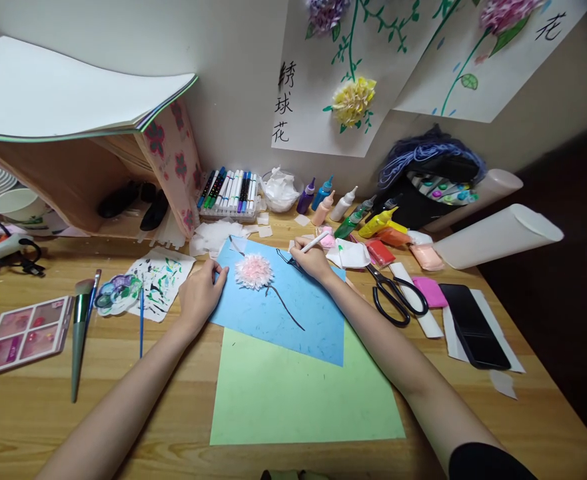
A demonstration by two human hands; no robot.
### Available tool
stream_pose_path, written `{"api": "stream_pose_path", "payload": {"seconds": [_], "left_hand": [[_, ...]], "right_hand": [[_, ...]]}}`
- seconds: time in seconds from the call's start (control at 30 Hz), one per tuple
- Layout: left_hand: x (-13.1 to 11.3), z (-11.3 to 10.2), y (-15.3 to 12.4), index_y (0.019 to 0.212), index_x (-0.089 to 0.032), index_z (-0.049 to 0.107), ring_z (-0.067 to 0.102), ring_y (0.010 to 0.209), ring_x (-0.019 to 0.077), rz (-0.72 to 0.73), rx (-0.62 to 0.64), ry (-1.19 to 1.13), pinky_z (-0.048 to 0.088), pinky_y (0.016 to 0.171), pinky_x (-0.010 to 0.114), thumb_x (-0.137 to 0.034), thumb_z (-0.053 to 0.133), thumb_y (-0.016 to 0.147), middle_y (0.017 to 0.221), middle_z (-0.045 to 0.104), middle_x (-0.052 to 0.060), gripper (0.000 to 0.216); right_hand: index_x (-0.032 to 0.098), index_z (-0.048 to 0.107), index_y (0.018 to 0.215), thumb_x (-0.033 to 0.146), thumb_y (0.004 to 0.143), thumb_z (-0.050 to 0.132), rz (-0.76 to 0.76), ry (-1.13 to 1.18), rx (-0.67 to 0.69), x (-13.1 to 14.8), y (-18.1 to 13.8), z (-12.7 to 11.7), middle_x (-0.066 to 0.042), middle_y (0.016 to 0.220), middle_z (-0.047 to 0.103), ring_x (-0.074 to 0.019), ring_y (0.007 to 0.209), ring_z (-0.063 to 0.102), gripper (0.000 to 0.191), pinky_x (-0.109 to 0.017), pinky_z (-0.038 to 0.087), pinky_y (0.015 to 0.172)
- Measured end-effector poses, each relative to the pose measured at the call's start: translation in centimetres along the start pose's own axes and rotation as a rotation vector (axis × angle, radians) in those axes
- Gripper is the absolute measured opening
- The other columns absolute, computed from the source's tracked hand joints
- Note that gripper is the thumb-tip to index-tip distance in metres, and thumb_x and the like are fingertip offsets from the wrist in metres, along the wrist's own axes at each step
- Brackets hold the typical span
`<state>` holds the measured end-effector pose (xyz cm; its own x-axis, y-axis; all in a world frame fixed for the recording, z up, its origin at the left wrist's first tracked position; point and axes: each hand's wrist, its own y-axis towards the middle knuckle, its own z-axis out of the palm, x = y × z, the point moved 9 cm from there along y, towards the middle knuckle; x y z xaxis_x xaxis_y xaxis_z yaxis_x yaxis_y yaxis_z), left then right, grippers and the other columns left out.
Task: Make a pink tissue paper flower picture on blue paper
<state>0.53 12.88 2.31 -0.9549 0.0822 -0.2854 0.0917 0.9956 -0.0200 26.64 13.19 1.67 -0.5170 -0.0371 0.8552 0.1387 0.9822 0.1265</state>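
Note:
A blue paper sheet (pixel 283 310) lies on the wooden desk (pixel 48 413), overlapping a green sheet (pixel 298 397). A pink paper flower (pixel 254 271) sits on the blue sheet, with a dark drawn stem running down to the right. My left hand (pixel 200 293) rests on the blue sheet's left edge, fingers curled and pressing it down. My right hand (pixel 313 259) grips a white pen (pixel 314 241), its tip on the sheet's upper right part by a dark line.
Black scissors (pixel 398 297) and a black phone (pixel 473 325) lie right of the sheets. Marker set (pixel 228 193), paint bottles (pixel 343 210) and white rolls (pixel 498 233) stand at the back. Brushes (pixel 80 327), a paint palette (pixel 23 333) and a smeared paper (pixel 158 280) lie left.

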Motion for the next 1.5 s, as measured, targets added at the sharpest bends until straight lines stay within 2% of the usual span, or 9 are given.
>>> {"api": "stream_pose_path", "payload": {"seconds": [0.33, 0.67, 0.87, 0.93, 1.07, 1.27, 1.33, 1.4, 1.5], "left_hand": [[-0.1, -0.2, 0.0, 0.087, -0.023, 0.054, 0.055, 0.064, 0.0167, 0.027, -0.027, -0.011, 0.026, 0.052, 0.025, -0.045, 0.041, 0.087, 0.067, 0.058, -0.001, 0.025], [-0.2, -0.2, 0.0, 0.087, -0.022, 0.054, 0.055, 0.063, 0.016, 0.031, -0.028, -0.015, 0.026, 0.052, 0.025, -0.045, 0.041, 0.087, 0.068, 0.059, -0.001, 0.026], [-0.1, -0.3, 0.0, 0.093, -0.023, 0.054, 0.056, 0.065, 0.0172, 0.033, -0.048, -0.036, 0.028, 0.052, 0.026, -0.044, 0.043, 0.086, 0.067, 0.058, -0.001, 0.025], [0.0, -0.4, 0.0, 0.103, -0.022, 0.053, 0.058, 0.068, 0.0184, 0.036, -0.059, -0.048, 0.03, 0.054, 0.026, -0.045, 0.044, 0.086, 0.07, 0.06, 0.0, 0.029], [0.1, -0.5, -0.1, 0.115, -0.022, 0.048, 0.06, 0.074, 0.0212, 0.03, -0.073, -0.054, 0.033, 0.056, 0.027, -0.046, 0.042, 0.087, 0.08, 0.063, 0.003, 0.038], [0.1, -0.5, -0.3, 0.111, -0.02, 0.049, 0.062, 0.08, 0.0231, 0.001, -0.02, -0.071, 0.036, 0.058, 0.028, -0.048, 0.037, 0.088, 0.09, 0.065, 0.006, 0.039], [0.6, -0.6, -0.3, 0.106, -0.02, 0.051, 0.062, 0.08, 0.024, -0.049, 0.025, -0.077, 0.036, 0.057, 0.028, -0.051, 0.036, 0.087, 0.088, 0.066, 0.006, 0.04], [1.3, -0.5, -0.3, 0.098, -0.021, 0.054, 0.062, 0.078, 0.0241, -0.098, 0.085, -0.101, 0.035, 0.056, 0.028, -0.056, 0.039, 0.084, 0.085, 0.066, 0.005, 0.041], [2.0, -0.5, -0.4, 0.085, -0.022, 0.057, 0.061, 0.075, 0.023, -0.129, 0.18, -0.169, 0.035, 0.055, 0.027, -0.065, 0.041, 0.077, 0.079, 0.065, 0.003, 0.046]], "right_hand": [[0.021, 0.021, 0.049, 0.017, 0.066, 0.045, -0.048, -0.025, 0.034, 0.1, 0.1, -0.5, 0.005, 0.048, 0.025, -0.0107, 0.05, 0.028, 0.029, -0.027, 0.022, 0.051], [0.02, 0.02, 0.05, 0.016, 0.067, 0.045, -0.064, -0.041, 0.21, 0.0, 0.0, -0.1, 0.006, 0.048, 0.02, -0.0087, 0.048, 0.023, 0.031, -0.027, 0.018, 0.049], [0.021, 0.028, 0.05, 0.023, 0.074, 0.046, -0.021, 0.141, 0.046, 0.2, 0.2, -2.4, 0.006, 0.047, 0.032, -0.0081, 0.044, 0.033, 0.03, -0.024, 0.024, 0.046], [0.02, 0.036, 0.054, 0.032, 0.08, 0.046, 0.034, 0.221, 0.068, 0.1, -0.5, -2.7, 0.005, 0.05, 0.041, -0.008, 0.041, 0.038, 0.03, -0.023, 0.027, 0.044], [0.018, 0.05, 0.06, 0.048, 0.082, 0.047, 0.134, 0.286, 0.265, -0.8, -3.6, -1.8, 0.003, 0.054, 0.047, -0.0084, 0.042, 0.044, 0.037, -0.022, 0.03, 0.042], [0.018, 0.051, 0.059, 0.054, 0.082, 0.047, 0.199, 0.335, 0.261, -3.2, -7.2, -2.4, 0.003, 0.046, 0.043, -0.0086, 0.041, 0.04, 0.044, -0.023, 0.029, 0.042], [0.018, 0.053, 0.063, 0.054, 0.085, 0.043, 0.167, 0.394, 0.272, -2.7, -7.3, -2.4, 0.001, 0.051, 0.049, -0.011, 0.047, 0.046, 0.044, -0.025, 0.037, 0.048], [0.019, 0.057, 0.073, 0.054, 0.088, 0.035, 0.105, 0.463, 0.282, -1.7, -6.8, -2.4, -0.003, 0.065, 0.058, -0.0154, 0.064, 0.056, 0.044, -0.03, 0.046, 0.066], [0.02, 0.059, 0.089, 0.053, 0.091, 0.027, 0.032, 0.54, 0.315, -0.2, -5.6, -1.7, -0.006, 0.088, 0.064, -0.0195, 0.091, 0.058, 0.045, -0.038, 0.041, 0.093]]}}
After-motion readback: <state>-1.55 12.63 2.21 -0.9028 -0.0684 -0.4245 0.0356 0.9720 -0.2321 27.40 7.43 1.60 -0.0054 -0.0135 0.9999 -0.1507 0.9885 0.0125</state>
